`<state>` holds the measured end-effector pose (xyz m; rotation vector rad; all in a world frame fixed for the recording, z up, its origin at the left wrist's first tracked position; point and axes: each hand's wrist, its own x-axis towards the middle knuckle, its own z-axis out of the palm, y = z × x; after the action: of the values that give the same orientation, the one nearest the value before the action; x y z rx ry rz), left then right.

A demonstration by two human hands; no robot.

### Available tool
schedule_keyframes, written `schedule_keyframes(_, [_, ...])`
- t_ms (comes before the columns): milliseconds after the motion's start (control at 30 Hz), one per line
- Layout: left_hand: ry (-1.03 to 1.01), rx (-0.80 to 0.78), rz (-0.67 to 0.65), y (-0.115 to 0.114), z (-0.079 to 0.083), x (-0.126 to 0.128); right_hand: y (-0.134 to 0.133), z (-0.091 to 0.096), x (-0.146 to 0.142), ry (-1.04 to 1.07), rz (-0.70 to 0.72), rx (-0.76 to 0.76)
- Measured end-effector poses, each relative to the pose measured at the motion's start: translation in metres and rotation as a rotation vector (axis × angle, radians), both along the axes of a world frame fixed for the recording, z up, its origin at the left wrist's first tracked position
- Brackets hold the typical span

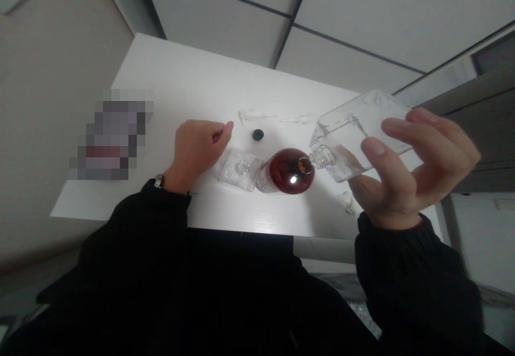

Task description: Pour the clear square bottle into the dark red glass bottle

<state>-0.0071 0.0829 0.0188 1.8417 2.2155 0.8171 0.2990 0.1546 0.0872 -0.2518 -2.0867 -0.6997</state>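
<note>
My right hand (406,168) grips a clear square bottle (354,130), tipped so that its neck touches the open mouth of a dark red-brown bottle (287,172) standing on the white table (181,82). My left hand (197,149) rests on the table as a loose fist, just left of a second clear square bottle (240,169) that stands beside the brown one. Nothing shows in the left hand. A small black cap (258,135) lies behind the bottles.
Two clear plastic pump pieces (253,115) (300,119) lie further back on the table. A small white crumpled bit (346,202) sits near the front edge, under my right hand. A blurred-out object (112,133) stands at the table's left. Tiled floor lies beyond.
</note>
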Motion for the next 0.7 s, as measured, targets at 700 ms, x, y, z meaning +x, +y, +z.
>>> schedule_keyframes(700, [-0.006, 0.023, 0.0, -0.0001, 0.0, 0.0002, -0.0006, 0.0013, -0.0005, -0.016, 0.011, -0.01])
